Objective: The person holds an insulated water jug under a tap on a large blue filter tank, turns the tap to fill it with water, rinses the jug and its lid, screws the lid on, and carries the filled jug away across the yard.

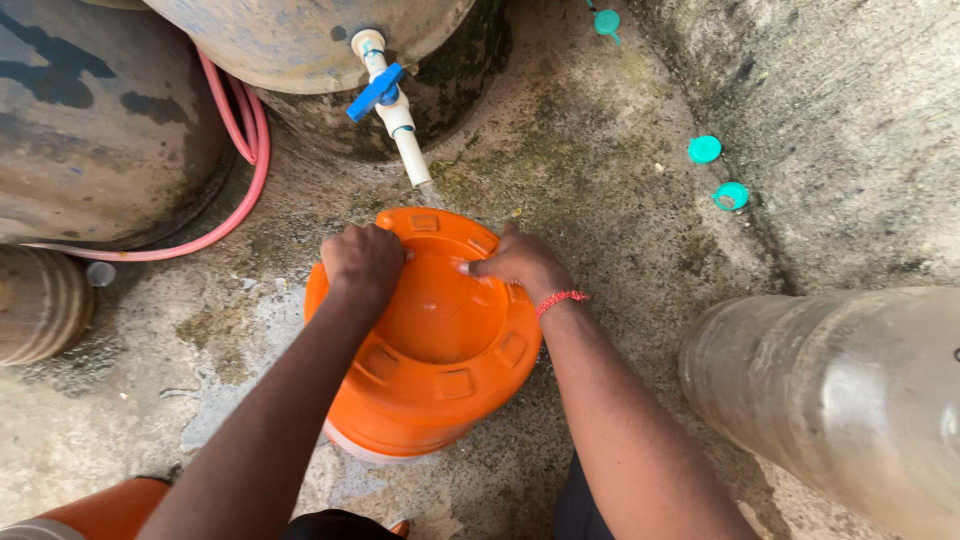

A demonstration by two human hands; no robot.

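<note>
Container: orange bucket-like vessel, upended on the concrete floor, its recessed base facing up; a white band shows at its lower edge.
Position: directly below the white pipe tap with blue handle, whose spout ends just beyond the far rim.
Direction from hands: straight ahead and beneath both; long axis roughly upright, tipped slightly toward the person.
Left hand: curled in a loose fist, pressing on the far-left rim.
Right hand: fingers bent, tips on the far-right rim and dished centre; red band at the wrist.
Nearer hand: neither; both touch the container, one on either side.
Surroundings: weathered tanks behind, pink hose curving left, clear cylinder lying at right, teal caps well apart on the floor.
</note>
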